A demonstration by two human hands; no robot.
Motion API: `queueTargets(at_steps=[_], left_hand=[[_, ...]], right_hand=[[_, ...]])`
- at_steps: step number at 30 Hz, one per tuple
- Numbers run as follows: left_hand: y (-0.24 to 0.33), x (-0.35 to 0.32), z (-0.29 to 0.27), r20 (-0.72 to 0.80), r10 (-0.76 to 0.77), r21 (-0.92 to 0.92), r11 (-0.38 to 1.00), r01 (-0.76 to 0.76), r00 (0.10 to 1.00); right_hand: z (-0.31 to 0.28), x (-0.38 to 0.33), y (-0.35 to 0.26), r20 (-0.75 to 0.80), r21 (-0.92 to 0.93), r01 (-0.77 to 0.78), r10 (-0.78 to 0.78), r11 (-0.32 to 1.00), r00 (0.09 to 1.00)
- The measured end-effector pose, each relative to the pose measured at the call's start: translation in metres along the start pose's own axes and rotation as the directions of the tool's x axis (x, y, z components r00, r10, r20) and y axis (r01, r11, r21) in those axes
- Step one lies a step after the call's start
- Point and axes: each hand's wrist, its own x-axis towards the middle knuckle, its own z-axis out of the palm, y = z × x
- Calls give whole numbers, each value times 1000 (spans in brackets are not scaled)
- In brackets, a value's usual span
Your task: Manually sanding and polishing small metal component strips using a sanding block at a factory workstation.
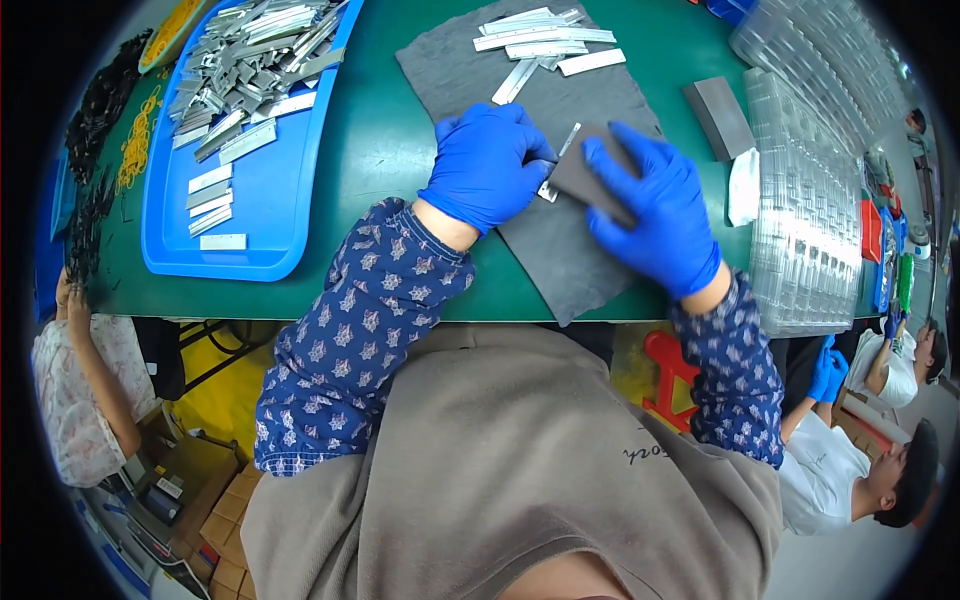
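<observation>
While both blue-gloved hands met near the middle of the green table [380, 150], the left hand [485, 165] curled shut and pinned a thin metal strip [560, 160] flat on a grey mat [560, 230]. The right hand [655, 215] lay spread over a dark grey block [590, 175], fingers closed loosely around its edges and pressing it onto the strip. Most of the strip was hidden; only a narrow bright sliver showed between the hands. It looked light, stiff and smooth, probably slippery and sharp-edged, so best held by its long sides or pinned at one end. The mat appeared soft and felt-like, with ragged edges. The block seemed matte and slightly spongy. More strips [540, 40] lay at the mat's far edge, and a blue tray [270, 200] toward the table's left edge held a heap of them. A second grey block [718, 118] and clear ribbed plastic trays [805, 220] sat toward the right edge.
</observation>
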Motion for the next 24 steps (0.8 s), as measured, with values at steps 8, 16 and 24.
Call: queueTargets(at_steps=[8,16,24], left_hand=[[-1,0,2,2,1,24,1000,-1,1000],[1,2,0,23,4,0,1000,-4,1000],[4,-1,-7,59,-23,40,999,21,998]], right_hand=[[-5,-7,-26,48,-13,-3,4,1000,999],[10,13,39,-98,-62,-37,31,997,995],[-2,0,-7,32,-8,44,-44,999,999]])
